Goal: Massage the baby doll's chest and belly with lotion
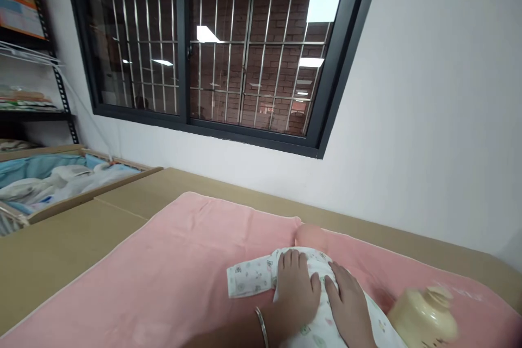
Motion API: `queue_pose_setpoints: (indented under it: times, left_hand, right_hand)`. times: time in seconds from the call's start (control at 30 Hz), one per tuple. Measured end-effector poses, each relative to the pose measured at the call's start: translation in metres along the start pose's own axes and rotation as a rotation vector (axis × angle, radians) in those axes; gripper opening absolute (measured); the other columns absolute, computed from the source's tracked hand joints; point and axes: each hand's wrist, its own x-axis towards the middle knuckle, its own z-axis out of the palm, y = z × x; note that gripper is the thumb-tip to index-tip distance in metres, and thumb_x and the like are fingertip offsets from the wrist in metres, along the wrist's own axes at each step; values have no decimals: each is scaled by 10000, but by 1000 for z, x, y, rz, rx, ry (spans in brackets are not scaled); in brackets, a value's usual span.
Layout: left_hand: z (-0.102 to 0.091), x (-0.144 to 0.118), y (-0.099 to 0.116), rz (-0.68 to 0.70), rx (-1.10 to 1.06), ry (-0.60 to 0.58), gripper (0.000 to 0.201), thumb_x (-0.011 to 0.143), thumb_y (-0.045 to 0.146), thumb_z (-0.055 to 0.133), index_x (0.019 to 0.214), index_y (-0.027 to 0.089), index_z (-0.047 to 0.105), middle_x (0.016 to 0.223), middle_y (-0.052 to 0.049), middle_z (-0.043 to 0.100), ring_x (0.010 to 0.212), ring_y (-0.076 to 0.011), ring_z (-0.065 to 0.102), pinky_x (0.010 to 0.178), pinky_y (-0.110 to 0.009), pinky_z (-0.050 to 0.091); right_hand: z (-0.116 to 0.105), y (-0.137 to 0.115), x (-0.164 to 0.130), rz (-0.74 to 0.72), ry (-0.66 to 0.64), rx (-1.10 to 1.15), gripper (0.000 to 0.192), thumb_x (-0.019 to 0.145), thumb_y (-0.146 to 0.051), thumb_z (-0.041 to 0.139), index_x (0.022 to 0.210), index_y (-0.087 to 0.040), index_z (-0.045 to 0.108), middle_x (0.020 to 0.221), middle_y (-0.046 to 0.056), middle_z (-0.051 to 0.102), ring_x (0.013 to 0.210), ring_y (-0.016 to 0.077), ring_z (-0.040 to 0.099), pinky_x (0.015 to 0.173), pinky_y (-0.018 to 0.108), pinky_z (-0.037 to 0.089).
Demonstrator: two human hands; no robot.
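A pink blanket covers much of the tan tabletop, bearing a white printed garment and cream container.

A single head-worn camera looks forward and slightly down, across a pink mat on a brown tabletop, to the white wall and barred window behind. The view is wide and tilted, so the window's lower frame slopes down rightward. The left hand and right hand appear close, low and right of centre, seen from above and behind.
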Motion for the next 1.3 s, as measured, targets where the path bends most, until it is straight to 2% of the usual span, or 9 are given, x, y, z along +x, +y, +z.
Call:
queue_pose_setpoints:
  times: [0.27, 0.6, 0.73, 1.0, 1.3]
  left_hand:
    - [2, 7, -18, -14, 19, 10, 415, 918, 363, 408, 1266, 187, 553, 1299, -84, 600, 1233, -248, 493, 1090, -379, 336]
    - [7, 7, -25, 11, 45, 47, 381, 911, 353, 419, 1236, 214, 563, 1290, -78, 615, 1239, -233, 515, 1088, -380, 356]
    - [11, 8, -28, 0, 36, 18, 376, 903, 341, 408, 1227, 228, 561, 1307, -69, 603, 1253, -237, 499, 1098, -390, 343]
    - [11, 6, -25, 4, 46, 26, 391, 899, 340, 416, 1240, 204, 549, 1303, -81, 600, 1250, -234, 498, 1091, -374, 337]
    - [16, 8, -25, 38, 50, 26, 412, 913, 344, 407, 1258, 173, 554, 1284, -101, 604, 1239, -255, 503, 1077, -380, 324]
  right_hand:
    - [-2, -34, -4, -26, 0, -146, 485, 927, -332, 354, 1281, -87, 578, 1312, 193, 588, 1258, 332, 467, 1111, 477, 259]
    - [-4, -39, -13, -59, 45, -105, 461, 943, -324, 333, 1281, -96, 550, 1298, 227, 569, 1262, 369, 444, 1088, 537, 243]
    - [2, -37, -16, -68, 40, -114, 487, 937, -317, 321, 1324, -87, 508, 1336, 247, 533, 1313, 391, 391, 1090, 584, 216]
    - [4, -33, -15, -63, 78, -154, 443, 931, -302, 361, 1289, -118, 548, 1314, 200, 571, 1275, 362, 440, 1097, 540, 256]
    - [0, -31, -11, -5, 79, -173, 394, 928, -272, 384, 1241, -163, 596, 1292, 121, 610, 1218, 272, 505, 1089, 418, 295]
